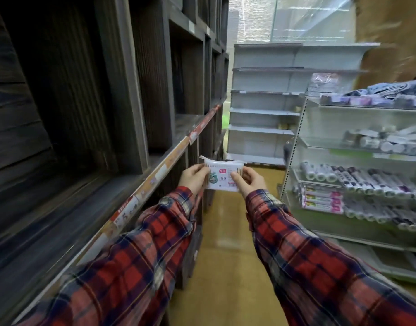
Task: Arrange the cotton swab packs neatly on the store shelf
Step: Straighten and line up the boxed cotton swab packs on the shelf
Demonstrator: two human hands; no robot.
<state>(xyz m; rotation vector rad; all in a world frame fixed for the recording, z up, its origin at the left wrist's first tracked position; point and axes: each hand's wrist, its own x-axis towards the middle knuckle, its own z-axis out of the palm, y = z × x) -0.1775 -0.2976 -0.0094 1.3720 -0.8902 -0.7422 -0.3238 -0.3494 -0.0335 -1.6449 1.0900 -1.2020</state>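
2 hands, left hand [194, 177] and right hand [248, 181], pinch 1 white plastic cotton swab pack [223, 176] by its short ends, long axis crosswise, in mid-aisle; dark wooden shelf [122, 184] lies leftward, nearer the left.

Shelf [84, 161] left, rack [357, 161] right.

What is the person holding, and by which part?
A cotton swab pack, pinched at its two short ends: left hand on the left end, right hand on the right.
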